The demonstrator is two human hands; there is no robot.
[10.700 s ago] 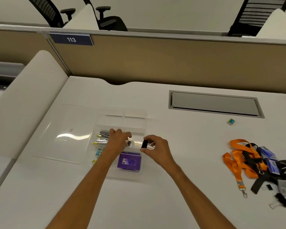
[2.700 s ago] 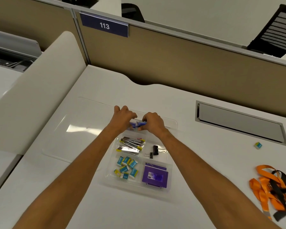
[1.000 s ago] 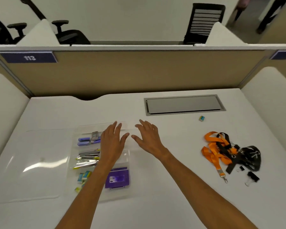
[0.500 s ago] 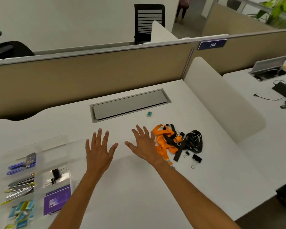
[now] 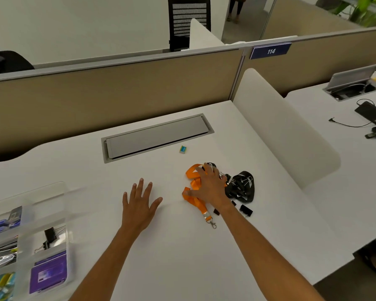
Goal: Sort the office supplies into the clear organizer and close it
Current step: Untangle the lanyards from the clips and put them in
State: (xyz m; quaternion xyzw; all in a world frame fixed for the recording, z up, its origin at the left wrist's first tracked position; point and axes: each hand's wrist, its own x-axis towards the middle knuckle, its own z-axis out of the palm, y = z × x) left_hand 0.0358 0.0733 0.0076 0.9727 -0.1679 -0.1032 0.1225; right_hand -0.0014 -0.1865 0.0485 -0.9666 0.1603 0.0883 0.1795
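- Clear organizer [image 5: 41, 231] sits at the far left edge of view, lid not shut, a good way left of both hands. It's the landmark for everything below.
- Right hand [image 5: 211, 187] is the farthest thing from the organizer: fingers spread, palm down on the orange lanyard [image 5: 193, 187]. Looks like it's about to gather the pile, but nothing is closed around it, so no grip so far.
- Left hand [image 5: 139, 203] is between the organizer and the lanyards, fingers fanned out, flat over bare table [image 5: 182, 257], holding nothing.
- Just past the right hand, away from the organizer, is a black lanyard bundle [image 5: 241, 187] tangled with the orange one, with a couple of loose black binder clips [image 5: 245, 210] right beside it on the near side.
- One small eraser [image 5: 183, 149] lies alone toward the back of the table, well apart from the organizer.
- Inside the organizer: a binder clip [image 5: 49, 235], a purple box [image 5: 48, 274], some small blue-yellow erasers [image 5: 0, 283] and what look like pens, though that edge is blurry.
- My read: roughly halfway. Lanyards, loose clips and the stray eraser are left to bring over, then the lid gets shut.
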